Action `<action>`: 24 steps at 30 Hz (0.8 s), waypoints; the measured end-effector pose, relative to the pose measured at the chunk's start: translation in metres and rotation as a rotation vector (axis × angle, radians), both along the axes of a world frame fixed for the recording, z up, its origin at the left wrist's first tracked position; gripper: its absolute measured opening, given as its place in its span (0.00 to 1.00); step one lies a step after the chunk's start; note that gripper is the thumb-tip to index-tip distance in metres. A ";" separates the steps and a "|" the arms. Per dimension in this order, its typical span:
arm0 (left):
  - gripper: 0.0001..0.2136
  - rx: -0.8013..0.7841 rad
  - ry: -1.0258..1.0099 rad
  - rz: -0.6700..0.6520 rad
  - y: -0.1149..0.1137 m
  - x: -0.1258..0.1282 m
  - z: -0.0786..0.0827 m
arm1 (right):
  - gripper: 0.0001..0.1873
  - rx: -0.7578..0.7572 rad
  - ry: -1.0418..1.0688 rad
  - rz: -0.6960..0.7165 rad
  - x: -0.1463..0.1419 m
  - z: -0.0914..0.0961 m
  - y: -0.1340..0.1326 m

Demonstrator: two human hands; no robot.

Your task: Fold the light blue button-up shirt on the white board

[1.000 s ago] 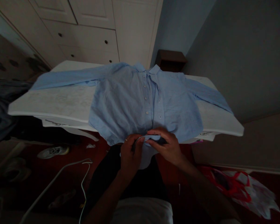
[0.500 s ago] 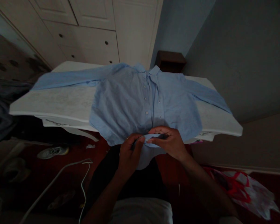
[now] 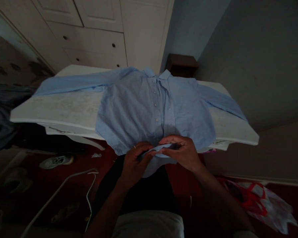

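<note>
Left hand [image 3: 133,165] has shifted leftward, pinching the shirt [image 3: 136,109] spread beyond it.

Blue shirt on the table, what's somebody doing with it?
A person is pinching the bottom front of the blue shirt with the left hand and the right hand. The shirt lies spread on a white table, its sleeves out to both sides. Several buttons down the front are undone. I can't tell whether a button is between the fingers.
</note>
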State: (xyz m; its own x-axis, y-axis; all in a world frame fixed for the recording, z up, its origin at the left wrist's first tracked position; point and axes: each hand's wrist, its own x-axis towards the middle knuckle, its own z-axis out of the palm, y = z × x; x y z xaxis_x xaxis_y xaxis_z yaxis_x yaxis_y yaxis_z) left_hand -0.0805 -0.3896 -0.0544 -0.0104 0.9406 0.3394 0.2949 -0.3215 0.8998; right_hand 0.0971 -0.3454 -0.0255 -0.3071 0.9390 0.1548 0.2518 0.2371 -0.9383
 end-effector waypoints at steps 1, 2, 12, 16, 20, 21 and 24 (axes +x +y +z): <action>0.06 0.015 0.000 0.001 -0.001 0.000 0.000 | 0.07 0.002 0.011 0.004 0.000 0.000 0.000; 0.05 0.035 0.002 0.005 -0.001 0.000 0.000 | 0.06 0.011 0.023 0.009 0.001 0.001 0.000; 0.07 0.366 0.202 -0.077 -0.004 -0.003 -0.001 | 0.04 0.418 0.111 0.200 0.011 -0.006 0.002; 0.08 0.440 0.281 -0.087 -0.004 -0.006 0.001 | 0.09 0.498 0.091 0.294 0.015 -0.009 0.004; 0.09 0.517 0.336 -0.081 -0.001 -0.008 0.000 | 0.11 0.547 0.083 0.303 0.015 -0.011 0.004; 0.10 0.528 0.343 -0.085 0.000 -0.009 -0.001 | 0.12 0.573 0.097 0.296 0.014 -0.011 0.004; 0.10 0.525 0.345 -0.115 0.003 -0.011 -0.003 | 0.16 0.617 0.111 0.284 0.013 -0.013 0.005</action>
